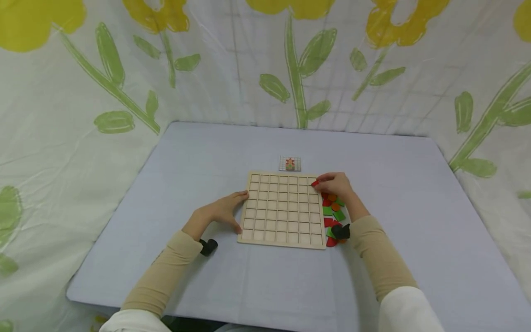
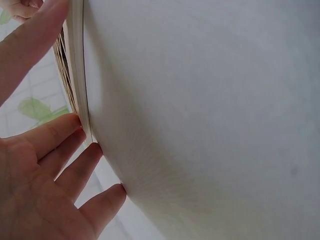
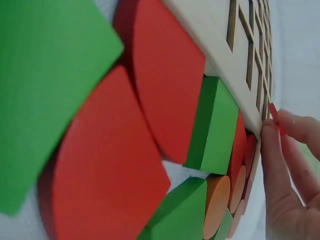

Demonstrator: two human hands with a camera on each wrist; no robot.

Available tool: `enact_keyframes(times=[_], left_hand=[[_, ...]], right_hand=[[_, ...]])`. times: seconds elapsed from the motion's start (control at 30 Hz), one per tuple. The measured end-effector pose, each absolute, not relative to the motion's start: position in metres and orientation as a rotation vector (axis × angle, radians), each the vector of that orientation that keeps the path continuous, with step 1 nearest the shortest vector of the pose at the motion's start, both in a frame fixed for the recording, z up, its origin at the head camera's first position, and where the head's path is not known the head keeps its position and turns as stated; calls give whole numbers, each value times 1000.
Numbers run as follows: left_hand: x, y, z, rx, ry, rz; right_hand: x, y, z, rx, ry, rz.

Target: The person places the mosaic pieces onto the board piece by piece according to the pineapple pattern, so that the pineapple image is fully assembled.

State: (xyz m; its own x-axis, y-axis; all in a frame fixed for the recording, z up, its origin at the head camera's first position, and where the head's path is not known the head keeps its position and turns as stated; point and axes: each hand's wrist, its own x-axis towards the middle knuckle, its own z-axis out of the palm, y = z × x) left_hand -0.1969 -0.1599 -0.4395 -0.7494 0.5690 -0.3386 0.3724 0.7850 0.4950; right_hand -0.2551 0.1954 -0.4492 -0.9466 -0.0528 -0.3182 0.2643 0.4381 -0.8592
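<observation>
A pale wooden grid board (image 1: 282, 245) of square cells lies flat on the table, its cells bare. My left hand (image 1: 221, 210) rests along its left edge; in the left wrist view the fingers (image 2: 65, 131) are spread and fairly straight, fingertips at the edge. Over the board's upper right corner, my right hand (image 1: 338, 185) pinches a small red block (image 1: 315, 183) between thumb and fingers. In the right wrist view only a thin part of that red block (image 3: 272, 111) shows; its full shape is hidden.
Beside the board's right edge lies a heap of red, green and orange wooden blocks (image 1: 339, 215), partly under the right wrist. A small card (image 1: 290, 163) with a gridded coloured picture lies beyond the board. A flower-printed curtain (image 1: 232, 83) hangs behind the table (image 1: 207, 152).
</observation>
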Motion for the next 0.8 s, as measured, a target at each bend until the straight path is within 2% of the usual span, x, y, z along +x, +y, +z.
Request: enact_keyframes(times=[0.33,0.8], left_hand=[[-197,-160,-439,705,2499,558],[-197,-158,-437,702,2483,582]], right_hand=[[-254,188,-445,-177,2686,-1247],[-256,151,-452,-372,2583,-1275]])
